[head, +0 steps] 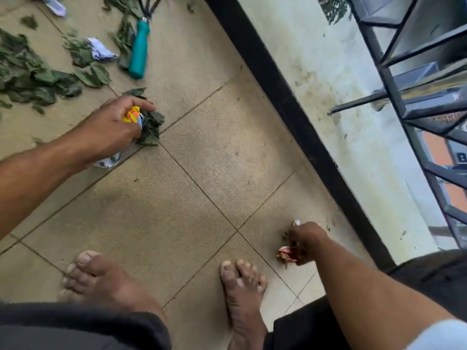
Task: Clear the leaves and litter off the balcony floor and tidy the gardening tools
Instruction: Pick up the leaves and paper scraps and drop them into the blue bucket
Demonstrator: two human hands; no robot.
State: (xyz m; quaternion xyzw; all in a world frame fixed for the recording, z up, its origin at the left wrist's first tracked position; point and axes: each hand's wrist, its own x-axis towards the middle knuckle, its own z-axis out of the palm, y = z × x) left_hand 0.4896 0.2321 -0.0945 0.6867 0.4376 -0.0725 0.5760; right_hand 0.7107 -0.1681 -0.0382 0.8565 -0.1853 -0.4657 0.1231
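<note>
My left hand [115,125] grips a bunch of green leaves [151,127] together with a yellow and orange wrapper [132,114], low over the tiled floor [202,160]. A pale scrap of litter [108,161] shows under its wrist. Close to my right foot, my right hand [307,242] holds a red and yellow wrapper [285,253] and a bit of white paper [296,222]. More leaves [27,74] lie scattered at the upper left. A garden hand rake with a teal handle [138,53] lies among them.
Crumpled white paper [101,49] lies in the leaves, and another piece [56,6] near the top edge. A black sill [290,104] and pale ledge [353,127] run along the right, with a metal railing [417,102] beyond. My bare feet [101,281] stand at the bottom.
</note>
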